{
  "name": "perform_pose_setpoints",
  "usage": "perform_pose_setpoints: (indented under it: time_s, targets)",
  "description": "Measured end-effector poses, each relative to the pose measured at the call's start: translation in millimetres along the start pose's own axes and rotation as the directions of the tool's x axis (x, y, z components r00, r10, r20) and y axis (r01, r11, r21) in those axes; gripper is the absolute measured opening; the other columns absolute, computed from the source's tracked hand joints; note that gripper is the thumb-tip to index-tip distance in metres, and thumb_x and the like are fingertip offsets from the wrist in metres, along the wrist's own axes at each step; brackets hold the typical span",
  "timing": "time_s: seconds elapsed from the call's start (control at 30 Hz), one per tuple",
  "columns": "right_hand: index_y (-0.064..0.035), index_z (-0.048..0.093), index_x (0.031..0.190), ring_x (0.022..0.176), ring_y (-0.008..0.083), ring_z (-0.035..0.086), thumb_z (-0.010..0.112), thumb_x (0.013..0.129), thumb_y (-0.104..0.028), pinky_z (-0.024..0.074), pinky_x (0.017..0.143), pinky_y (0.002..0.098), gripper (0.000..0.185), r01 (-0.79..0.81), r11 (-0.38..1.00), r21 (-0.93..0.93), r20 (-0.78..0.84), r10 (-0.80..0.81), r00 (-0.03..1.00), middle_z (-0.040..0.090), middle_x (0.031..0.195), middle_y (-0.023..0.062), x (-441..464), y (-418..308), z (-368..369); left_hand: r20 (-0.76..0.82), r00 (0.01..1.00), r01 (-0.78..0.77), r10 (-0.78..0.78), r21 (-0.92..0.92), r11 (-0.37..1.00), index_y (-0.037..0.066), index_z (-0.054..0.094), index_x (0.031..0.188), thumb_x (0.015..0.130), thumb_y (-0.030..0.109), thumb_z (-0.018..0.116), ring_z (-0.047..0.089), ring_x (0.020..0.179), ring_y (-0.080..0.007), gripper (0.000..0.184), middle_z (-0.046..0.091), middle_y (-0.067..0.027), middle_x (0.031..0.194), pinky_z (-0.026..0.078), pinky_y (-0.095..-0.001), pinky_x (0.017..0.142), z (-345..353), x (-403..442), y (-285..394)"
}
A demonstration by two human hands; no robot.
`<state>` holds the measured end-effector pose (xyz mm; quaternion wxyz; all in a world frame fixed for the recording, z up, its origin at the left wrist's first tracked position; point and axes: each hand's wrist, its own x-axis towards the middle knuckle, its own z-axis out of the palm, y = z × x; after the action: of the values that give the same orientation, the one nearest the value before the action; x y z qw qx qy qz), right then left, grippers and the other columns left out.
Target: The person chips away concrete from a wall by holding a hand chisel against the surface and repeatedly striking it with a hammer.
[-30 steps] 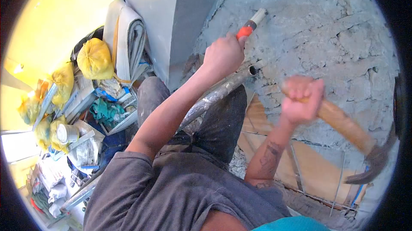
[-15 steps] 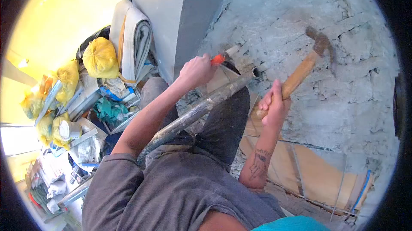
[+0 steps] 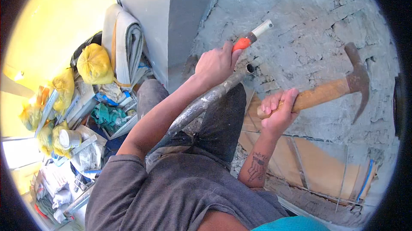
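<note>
My left hand (image 3: 216,65) is closed around a tool with an orange grip (image 3: 243,43). A dark collar and a pale metal end with a small hole point up and right toward the wall; the rest of the tool is hidden. My right hand (image 3: 280,110) grips the lower part of a hammer's wooden handle (image 3: 319,95). The rusty hammer head (image 3: 358,80), blunt at one end and curved at the other, is out to the right, apart from the orange-gripped tool. Below my left hand, a paint-spotted metal pipe (image 3: 195,104) slants across my legs.
A rough grey wall (image 3: 300,29) with cracks and chipped patches faces me. Tan tiles (image 3: 319,166) lie along its base. To the left are yellow bags (image 3: 94,64), a folded grey mat (image 3: 124,38), a white bucket (image 3: 70,139) and piled debris. A grey column (image 3: 148,25) stands beside the wall.
My left hand has moved right and up, and the tool's pale end is now clearly visible. The hammer has swung away to the right, its handle now lying flatter.
</note>
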<state>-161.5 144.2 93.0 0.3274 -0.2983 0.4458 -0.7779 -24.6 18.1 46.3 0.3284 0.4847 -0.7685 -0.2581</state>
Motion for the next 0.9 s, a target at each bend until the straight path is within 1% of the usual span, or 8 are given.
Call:
perform_pose_setpoints:
  time_s: [0.2,0.27,0.37,0.47,0.63,0.77,0.83,0.9]
  targets:
    - [-0.0098,0.052,0.073,0.044,0.0074,0.043,0.06,0.096,-0.028,0.0351,0.04,0.0252,0.03,0.079,0.964,-0.253,-0.059,-0.097,0.994,0.045,0.054,0.0002,12,49,-17,-0.026,0.999,0.04,-0.04,0.004,0.999,0.003,0.048,0.099,0.101,0.041,0.04,0.063,0.067,-0.0457,0.039,0.064,-0.0243,0.069,0.049,-0.0553,0.06,17,2,-7]
    - [-0.0105,0.053,0.068,0.048,0.0065,0.048,0.064,0.093,-0.033,0.0382,0.042,0.0252,0.035,0.016,0.673,-0.74,-0.026,-0.053,0.998,0.05,0.056,0.0003,23,88,-33,-0.019,0.997,0.077,-0.077,0.028,0.997,0.003,0.048,0.1,0.101,0.042,0.04,0.064,0.069,-0.0455,0.039,0.064,-0.0244,0.07,0.05,-0.0551,0.062,17,1,-1]
    - [-0.0112,0.049,0.061,0.05,0.0067,0.05,0.069,0.089,-0.037,0.0389,0.042,0.0259,0.043,-0.146,0.592,-0.793,-0.056,0.168,0.984,0.05,0.057,-0.0006,24,95,-42,0.02,0.991,0.135,-0.135,0.024,0.991,0.003,0.048,0.101,0.101,0.042,0.04,0.065,0.07,-0.0454,0.04,0.065,-0.024,0.072,0.05,-0.055,0.063,21,1,1]
    - [-0.0119,0.047,0.06,0.048,0.0076,0.048,0.069,0.089,-0.039,0.0365,0.04,0.0258,0.045,-0.314,0.732,-0.604,-0.154,0.279,0.948,0.049,0.056,-0.0008,8,39,-20,0.025,0.993,0.111,-0.112,0.046,0.993,0.003,0.048,0.1,0.1,0.043,0.04,0.065,0.07,-0.0454,0.04,0.065,-0.0241,0.073,0.05,-0.0552,0.062,21,1,-2]
    - [-0.0135,0.047,0.069,0.044,0.0087,0.041,0.064,0.093,-0.034,0.0337,0.039,0.0249,0.036,0.222,0.972,-0.076,0.157,-0.208,0.965,0.045,0.056,-0.003,15,8,-12,0.043,0.996,0.08,-0.082,0.045,0.996,0.003,0.048,0.1,0.1,0.043,0.041,0.064,0.069,-0.0452,0.041,0.065,-0.024,0.073,0.05,-0.0553,0.062,16,2,-10]
    - [-0.012,0.048,0.069,0.043,0.0104,0.042,0.065,0.091,-0.037,0.0338,0.039,0.0256,0.038,0.281,0.887,-0.365,0.048,-0.284,0.958,0.045,0.055,-0.0024,27,79,-30,0.056,0.994,0.087,-0.09,0.056,0.995,0.003,0.049,0.101,0.1,0.044,0.04,0.065,0.071,-0.045,0.042,0.066,-0.024,0.074,0.05,-0.055,0.064,18,5,-13]
    - [-0.0099,0.049,0.068,0.041,0.0106,0.044,0.067,0.089,-0.041,0.0341,0.039,0.026,0.041,-0.36,0.487,-0.796,-0.186,0.369,0.911,0.046,0.052,-0.0016,26,80,-33,0.063,0.992,0.107,-0.11,0.05,0.993,0.002,0.051,0.102,0.1,0.044,0.04,0.065,0.072,-0.0452,0.043,0.065,-0.0246,0.074,0.05,-0.055,0.065,26,11,-33]
    - [-0.0092,0.05,0.068,0.041,0.0101,0.044,0.069,0.087,-0.042,0.0338,0.039,0.0261,0.043,-0.325,0.592,-0.738,-0.159,0.315,0.936,0.046,0.051,-0.0015,19,68,-38,0.046,0.992,0.114,-0.116,0.05,0.992,0.002,0.052,0.102,0.1,0.044,0.041,0.065,0.072,-0.0455,0.044,0.065,-0.0252,0.074,0.05,-0.0549,0.066,25,20,-43]
